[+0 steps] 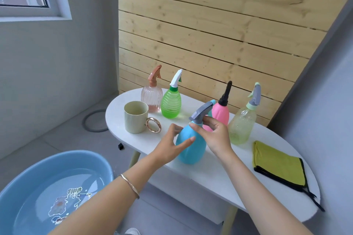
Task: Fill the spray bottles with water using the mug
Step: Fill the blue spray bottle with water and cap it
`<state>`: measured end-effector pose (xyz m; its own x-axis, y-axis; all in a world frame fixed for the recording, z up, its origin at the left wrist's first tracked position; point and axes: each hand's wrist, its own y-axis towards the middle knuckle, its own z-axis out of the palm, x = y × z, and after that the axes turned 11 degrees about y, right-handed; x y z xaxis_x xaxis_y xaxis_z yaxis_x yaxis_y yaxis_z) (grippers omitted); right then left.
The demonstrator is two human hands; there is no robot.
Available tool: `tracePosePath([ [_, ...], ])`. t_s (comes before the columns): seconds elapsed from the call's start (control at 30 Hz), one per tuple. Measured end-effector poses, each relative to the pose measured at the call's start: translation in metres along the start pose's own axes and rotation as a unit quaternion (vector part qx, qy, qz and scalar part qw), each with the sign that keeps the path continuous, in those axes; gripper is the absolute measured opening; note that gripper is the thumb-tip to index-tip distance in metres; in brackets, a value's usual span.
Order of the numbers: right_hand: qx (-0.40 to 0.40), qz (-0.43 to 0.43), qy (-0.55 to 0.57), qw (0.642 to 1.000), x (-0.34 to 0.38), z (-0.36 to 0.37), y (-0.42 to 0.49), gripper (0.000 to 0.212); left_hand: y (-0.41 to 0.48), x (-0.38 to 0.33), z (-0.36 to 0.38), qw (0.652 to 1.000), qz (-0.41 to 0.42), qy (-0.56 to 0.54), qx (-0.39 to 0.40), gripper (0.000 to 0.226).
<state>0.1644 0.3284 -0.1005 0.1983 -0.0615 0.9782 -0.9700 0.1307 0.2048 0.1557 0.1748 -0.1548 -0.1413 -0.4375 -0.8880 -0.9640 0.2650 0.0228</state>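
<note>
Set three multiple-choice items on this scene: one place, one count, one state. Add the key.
1. The yellow cloth lies: A) on the table's right end; B) in the basin; C) on the floor.
2. How many spray bottles stand on the table? A) three; B) five; C) seven.
3. The mug is: A) upright on the table; B) tipped over; C) held in a hand.
Key: 1 A, it lies flat beside the pale yellow bottle; 2 B, five heads show, counting the held blue bottle; 3 A, its mouth faces up, base on the tabletop.
</note>
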Motion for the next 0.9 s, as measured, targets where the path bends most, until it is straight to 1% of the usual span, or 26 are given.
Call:
tracePosePath([
  [0.07, -0.002, 0.005, 0.003, 1.0, 0.001, -0.004, -0.001, 0.023, 0.002, -0.002, 0.001, 1.0, 0.002, -0.014, 0.005, 0.047],
  [0.17, 0.005, 0.015, 0.011, 1.0, 0.005, -0.01, -0.003, 0.022, 0.01, -0.003, 0.0, 0.999, 0.022, 0.027, 0.011, 0.066],
  [0.2, 0.002, 0.017, 0.013, 1.0, 0.005, -0.011, -0.003, 0.023, 0.013, -0.004, 0.0, 0.999, 0.027, 0.043, 0.017, 0.066],
  [0.23, -0.001, 0.018, 0.013, 1.0, 0.006, -0.011, -0.004, 0.022, 0.014, -0.004, 0.001, 0.998, 0.026, 0.049, 0.028, 0.061],
  [0.27, -0.009, 0.017, 0.009, 1.0, 0.006, -0.012, -0.004, 0.022, 0.015, -0.004, 0.003, 0.998, 0.022, 0.044, 0.038, 0.055],
  [0.33, -0.029, 0.009, -0.003, 1.0, 0.005, -0.011, -0.006, 0.022, 0.014, -0.006, 0.009, 0.999, 0.015, 0.003, 0.04, 0.055],
  [0.4, -0.052, -0.004, -0.008, 0.999, 0.005, -0.01, -0.007, 0.023, 0.013, -0.01, 0.016, 0.999, 0.012, -0.025, 0.018, 0.064],
  [0.47, -0.057, -0.013, -0.012, 0.998, 0.005, -0.01, -0.007, 0.023, 0.011, -0.012, 0.019, 1.0, 0.005, -0.018, 0.002, 0.077],
  [0.57, -0.041, -0.008, -0.01, 0.999, 0.005, -0.014, -0.006, 0.023, 0.009, -0.009, 0.019, 1.0, 0.018, 0.014, 0.016, 0.098],
  [0.6, -0.033, -0.003, -0.007, 0.999, 0.005, -0.016, -0.006, 0.023, 0.008, -0.008, 0.018, 0.999, 0.025, 0.033, 0.021, 0.1],
  [0.67, -0.021, 0.002, -0.001, 1.0, 0.005, -0.021, -0.007, 0.024, 0.006, -0.006, 0.019, 0.997, 0.04, 0.06, 0.022, 0.084],
  [0.73, -0.003, 0.005, 0.007, 1.0, 0.005, -0.025, -0.008, 0.026, 0.006, -0.005, 0.019, 0.997, 0.047, 0.056, 0.016, 0.068],
  [0.77, 0.009, 0.011, 0.011, 1.0, 0.005, -0.025, -0.009, 0.027, 0.006, -0.005, 0.018, 0.998, 0.047, 0.046, 0.02, 0.066],
  [0.83, 0.027, 0.021, 0.012, 0.999, 0.005, -0.026, -0.011, 0.03, 0.008, -0.008, 0.017, 0.998, 0.04, 0.025, 0.035, 0.07],
  [0.9, 0.017, 0.013, 0.004, 1.0, 0.004, -0.027, -0.013, 0.031, 0.008, -0.016, 0.021, 0.999, 0.026, 0.017, 0.036, 0.072],
])
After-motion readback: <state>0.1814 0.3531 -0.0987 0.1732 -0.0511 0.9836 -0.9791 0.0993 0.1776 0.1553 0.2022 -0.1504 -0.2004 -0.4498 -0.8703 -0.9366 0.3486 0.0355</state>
